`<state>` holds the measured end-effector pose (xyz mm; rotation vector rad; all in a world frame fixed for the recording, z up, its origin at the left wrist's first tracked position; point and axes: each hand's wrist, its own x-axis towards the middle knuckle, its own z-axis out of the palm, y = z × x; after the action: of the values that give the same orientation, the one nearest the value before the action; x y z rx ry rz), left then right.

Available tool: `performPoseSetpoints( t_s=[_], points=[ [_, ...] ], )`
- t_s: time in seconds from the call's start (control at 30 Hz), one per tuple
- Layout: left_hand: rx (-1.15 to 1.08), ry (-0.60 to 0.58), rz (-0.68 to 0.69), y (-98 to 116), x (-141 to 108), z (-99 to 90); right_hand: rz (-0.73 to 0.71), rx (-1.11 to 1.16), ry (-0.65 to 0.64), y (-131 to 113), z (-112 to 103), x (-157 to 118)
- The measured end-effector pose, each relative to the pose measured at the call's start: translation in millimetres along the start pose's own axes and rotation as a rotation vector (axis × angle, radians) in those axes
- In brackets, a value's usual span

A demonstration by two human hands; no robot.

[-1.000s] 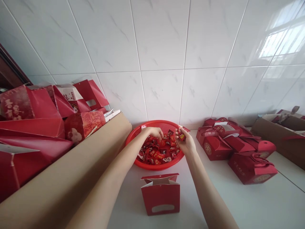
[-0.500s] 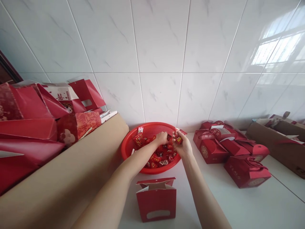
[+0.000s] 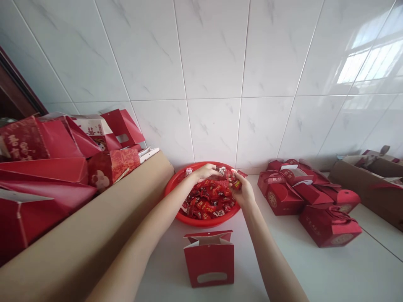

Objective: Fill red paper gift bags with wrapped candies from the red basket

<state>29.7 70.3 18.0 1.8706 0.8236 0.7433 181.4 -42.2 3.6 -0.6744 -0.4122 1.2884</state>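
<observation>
A red plastic basket [image 3: 176,184] stands against the tiled wall, with many wrapped candies [image 3: 208,201] inside. Over its far part, my left hand [image 3: 208,171] pinches a wrapped candy [image 3: 222,171] with a pale and dark wrapper. Close by on the right, my right hand [image 3: 244,192] is curled around several red wrapped candies [image 3: 235,183] above the basket's right rim. The two hands are nearly touching. In front of the basket, an open-topped red paper box [image 3: 209,260] stands upright on the white surface, its oval window facing me.
At left, a large cardboard box [image 3: 126,201] is piled with red gift boxes [image 3: 63,138]. Several closed red gift boxes [image 3: 330,226] sit together on the right. Farther right is another cardboard box [image 3: 371,188]. The tiled wall [image 3: 214,126] bounds the back.
My left hand has risen from among the candies and moved toward my right hand, now with a candy in its fingers. My right hand stays over the basket's right rim.
</observation>
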Motion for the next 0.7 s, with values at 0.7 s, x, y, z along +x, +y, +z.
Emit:
performPoseSetpoints(
  t_s=[0.7],
  points=[
    [-0.176,-0.101,-0.102,46.9,-55.0,-6.8,-0.006,-0.175,-0.098,-2.5,11.2,-18.4]
  ],
)
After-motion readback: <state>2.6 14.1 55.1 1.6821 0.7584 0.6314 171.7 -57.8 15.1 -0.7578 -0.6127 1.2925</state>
